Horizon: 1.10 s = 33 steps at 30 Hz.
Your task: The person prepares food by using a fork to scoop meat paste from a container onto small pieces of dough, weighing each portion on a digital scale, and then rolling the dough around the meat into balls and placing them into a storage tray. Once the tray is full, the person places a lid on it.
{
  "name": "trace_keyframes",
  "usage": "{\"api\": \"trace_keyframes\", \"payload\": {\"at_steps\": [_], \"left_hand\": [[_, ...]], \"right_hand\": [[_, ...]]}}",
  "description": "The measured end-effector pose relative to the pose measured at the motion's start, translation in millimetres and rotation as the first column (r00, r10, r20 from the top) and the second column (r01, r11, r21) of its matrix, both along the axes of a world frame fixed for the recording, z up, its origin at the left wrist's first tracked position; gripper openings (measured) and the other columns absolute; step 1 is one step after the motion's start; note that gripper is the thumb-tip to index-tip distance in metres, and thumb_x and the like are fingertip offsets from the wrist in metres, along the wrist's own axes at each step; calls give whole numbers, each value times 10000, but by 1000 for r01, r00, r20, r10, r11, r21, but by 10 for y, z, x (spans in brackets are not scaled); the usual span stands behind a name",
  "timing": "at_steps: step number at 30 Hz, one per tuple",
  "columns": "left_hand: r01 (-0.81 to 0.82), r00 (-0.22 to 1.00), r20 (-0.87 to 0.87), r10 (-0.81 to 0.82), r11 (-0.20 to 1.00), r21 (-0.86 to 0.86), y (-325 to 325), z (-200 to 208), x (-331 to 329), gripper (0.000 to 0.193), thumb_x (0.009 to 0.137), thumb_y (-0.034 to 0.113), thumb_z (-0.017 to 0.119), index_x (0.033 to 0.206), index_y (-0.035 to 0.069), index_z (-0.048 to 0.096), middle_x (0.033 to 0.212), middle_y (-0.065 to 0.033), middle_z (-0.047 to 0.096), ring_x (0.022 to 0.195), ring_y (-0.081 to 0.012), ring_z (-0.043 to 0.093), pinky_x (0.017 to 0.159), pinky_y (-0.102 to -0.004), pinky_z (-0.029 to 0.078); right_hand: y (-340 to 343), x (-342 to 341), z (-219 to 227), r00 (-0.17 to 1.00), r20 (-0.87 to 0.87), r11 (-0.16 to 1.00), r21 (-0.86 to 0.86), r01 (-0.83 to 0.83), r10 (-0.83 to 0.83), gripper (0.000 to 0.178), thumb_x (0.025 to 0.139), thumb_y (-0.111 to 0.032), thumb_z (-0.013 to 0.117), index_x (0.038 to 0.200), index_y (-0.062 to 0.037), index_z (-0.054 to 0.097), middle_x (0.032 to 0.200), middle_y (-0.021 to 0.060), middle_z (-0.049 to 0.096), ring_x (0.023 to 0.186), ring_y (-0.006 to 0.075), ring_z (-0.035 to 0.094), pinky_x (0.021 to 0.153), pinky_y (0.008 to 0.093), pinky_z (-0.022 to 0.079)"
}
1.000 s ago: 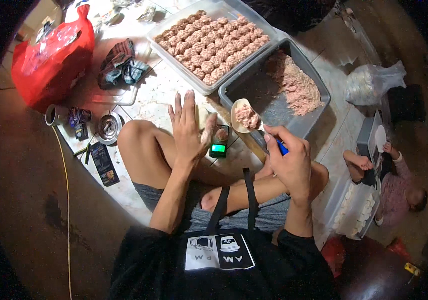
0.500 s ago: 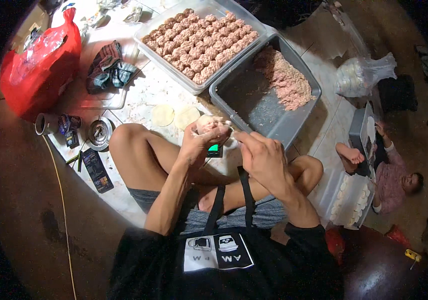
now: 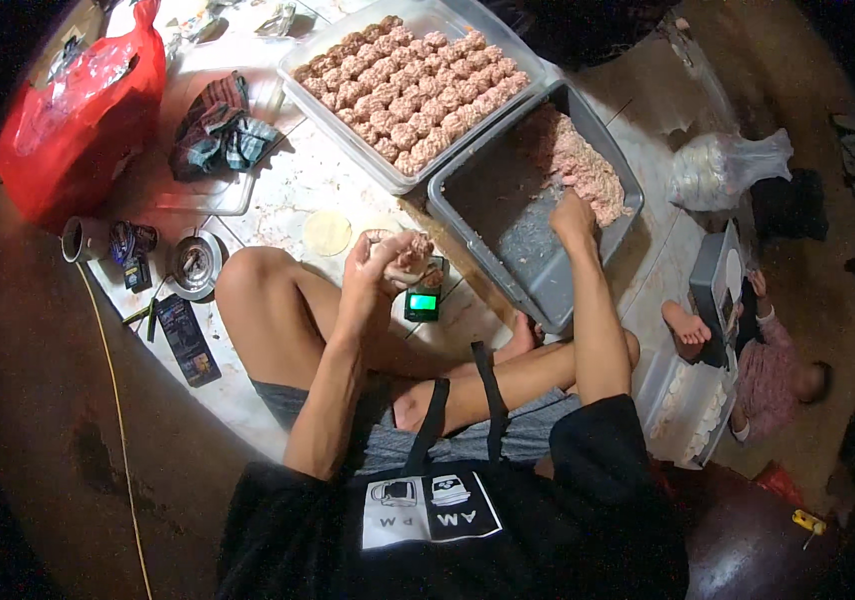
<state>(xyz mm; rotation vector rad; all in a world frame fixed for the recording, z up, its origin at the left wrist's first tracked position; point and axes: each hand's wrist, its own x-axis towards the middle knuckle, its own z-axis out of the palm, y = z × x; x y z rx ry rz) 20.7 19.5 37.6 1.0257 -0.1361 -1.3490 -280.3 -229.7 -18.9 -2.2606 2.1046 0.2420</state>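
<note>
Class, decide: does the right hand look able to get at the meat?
Probably yes: the right hand is inside the open tub, by the meat, with nothing visible between them.

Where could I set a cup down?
Bare tile, just specked, lies between the clear lid and pale disc; a narrower strip separates grey tub and clear bag. Crowded: the left edge, with mug, metal dish and black packet.
</note>
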Motion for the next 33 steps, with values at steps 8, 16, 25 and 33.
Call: {"api": "trace_keyframes", "payload": {"at_steps": [8,16,25,33], "left_hand": [[-100,946,-310,97,995,7,-2,-362,145,334,1031,304,575,1180,9,618,1038,-192,699,1007,-361,739,907,-474,617],[116,857,-483,-178,981,-156,-89,-229,39,578,1031,475,519,1283,-33,631,1178,-235,738,1103,-326,725,1026,-457,564],[-234,825,-548,136,966,-112,-38,-312,124,695,1000,522,492,1327,-86,566,1246,-255,690,1163,-426,682,1056,-566,551],[-148,761,-648,27,980,-133,-10,-345,-12,895,966,717,389,1274,-100,583,1147,-282,702,994,-415,722,967,-530,586]], "right_hand": [[198,-64,-91,985,171,994,112,7,-26,370,915,-105,631,1267,9,652,932,277,742,826,417,761,759,508,605],[759,182,-16,746,551,791,609,-53,-374,133,1002,-132,621,1034,-18,683,718,82,670,588,169,641,529,358,517],[1178,817,1299,695,716,892,356,-279,-68,204,1011,-213,663,1006,-20,728,732,87,673,590,166,621,567,349,492],[2249,1411,1165,744,543,880,20,-474,388,234,1029,-186,597,895,-18,689,870,233,701,824,464,680,705,515,531]]}}
